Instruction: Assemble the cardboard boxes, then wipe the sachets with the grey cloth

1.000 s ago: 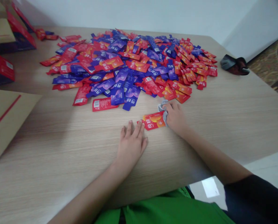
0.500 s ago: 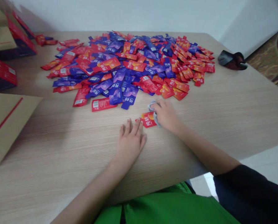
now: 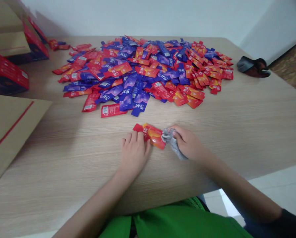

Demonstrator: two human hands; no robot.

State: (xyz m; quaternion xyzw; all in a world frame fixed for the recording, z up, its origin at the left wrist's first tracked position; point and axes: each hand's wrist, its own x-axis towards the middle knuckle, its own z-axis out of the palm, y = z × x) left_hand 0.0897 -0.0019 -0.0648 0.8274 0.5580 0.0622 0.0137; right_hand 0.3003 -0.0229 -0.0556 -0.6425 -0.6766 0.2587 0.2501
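Note:
A red and orange sachet (image 3: 154, 135) lies slightly slanted on the table in front of me. My left hand (image 3: 134, 150) has its index finger and thumb closed on the near edge of the sachet, towards its left end; the other fingers are bent close beside it. Bunched in my right hand (image 3: 189, 143) is a grey cloth (image 3: 174, 143), whose front end touches the sachet's right end. Beyond both hands spreads a wide heap of red and purple sachets (image 3: 140, 71). One red sachet (image 3: 113, 110) lies flat at the heap's near edge.
Open cardboard boxes (image 3: 9, 77) with red and purple sides stand at the left, a tan flap (image 3: 16, 127) reaching over the table. A dark, folded object (image 3: 252, 66) sits at the back right. The wall (image 3: 148, 18) rises behind the table.
My right hand has drawn the cloth toward me and to the right, uncovering more of the sachet. My left hand has closed on the sachet's edge, and the sachet is now turned at a slant.

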